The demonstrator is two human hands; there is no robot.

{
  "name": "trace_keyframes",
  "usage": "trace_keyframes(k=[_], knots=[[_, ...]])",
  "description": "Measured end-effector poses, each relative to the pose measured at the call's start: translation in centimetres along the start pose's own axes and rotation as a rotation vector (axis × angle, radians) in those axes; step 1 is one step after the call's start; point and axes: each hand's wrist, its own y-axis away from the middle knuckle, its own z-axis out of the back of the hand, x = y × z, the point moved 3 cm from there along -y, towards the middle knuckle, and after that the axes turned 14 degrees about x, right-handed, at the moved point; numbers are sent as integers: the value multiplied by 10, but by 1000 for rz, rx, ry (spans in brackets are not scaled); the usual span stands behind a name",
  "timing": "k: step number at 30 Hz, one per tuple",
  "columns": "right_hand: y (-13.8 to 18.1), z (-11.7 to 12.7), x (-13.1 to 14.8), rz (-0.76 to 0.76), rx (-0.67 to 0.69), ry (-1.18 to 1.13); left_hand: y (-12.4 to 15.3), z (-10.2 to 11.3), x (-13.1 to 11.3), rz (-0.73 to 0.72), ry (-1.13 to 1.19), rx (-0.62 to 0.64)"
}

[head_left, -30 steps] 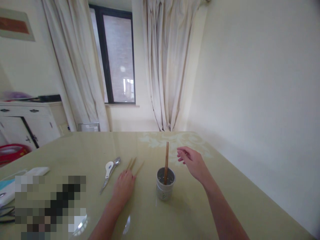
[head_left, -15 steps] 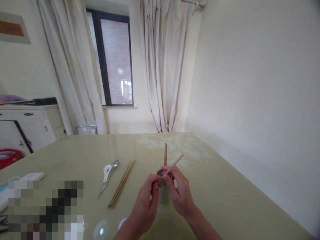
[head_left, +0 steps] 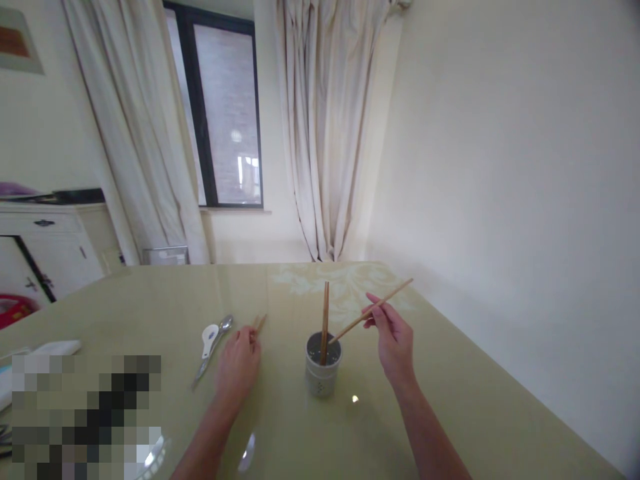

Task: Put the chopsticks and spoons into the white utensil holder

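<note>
A small grey perforated holder (head_left: 323, 375) stands on the green table (head_left: 450, 400) with wooden chopsticks (head_left: 325, 320) upright in it. My right hand (head_left: 393, 340) pinches a single chopstick (head_left: 373, 311), slanted, its lower tip just above the holder's rim. My left hand (head_left: 237, 363) lies over the loose chopsticks (head_left: 260, 323) on the table to the holder's left, fingers curled down on them; only their far tips show. Whether it grips them I cannot tell.
A white ceramic spoon (head_left: 208, 337) and a metal spoon (head_left: 216, 343) lie left of my left hand. White items (head_left: 50, 350) sit at the table's left edge. A wall runs along the right; curtains and a window stand behind.
Both hands were together over the holder passing a chopstick. Now my right hand has carried it right and up, and my left hand has gone back to the loose chopsticks.
</note>
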Motion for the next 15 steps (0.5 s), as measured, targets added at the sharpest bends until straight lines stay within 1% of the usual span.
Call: trace_keyframes(k=[2, 5, 11, 15], knots=[[-1, -10, -2, 1, 98, 25, 2, -3, 7, 10, -233, -6], [0, -26, -8, -6, 201, 46, 8, -8, 9, 34, -397, 40], [9, -44, -24, -127, 271, 11, 9, -10, 7, 54, -486, 83], [13, -48, -30, -161, 244, 25, 9, -9, 8, 50, -495, 76]])
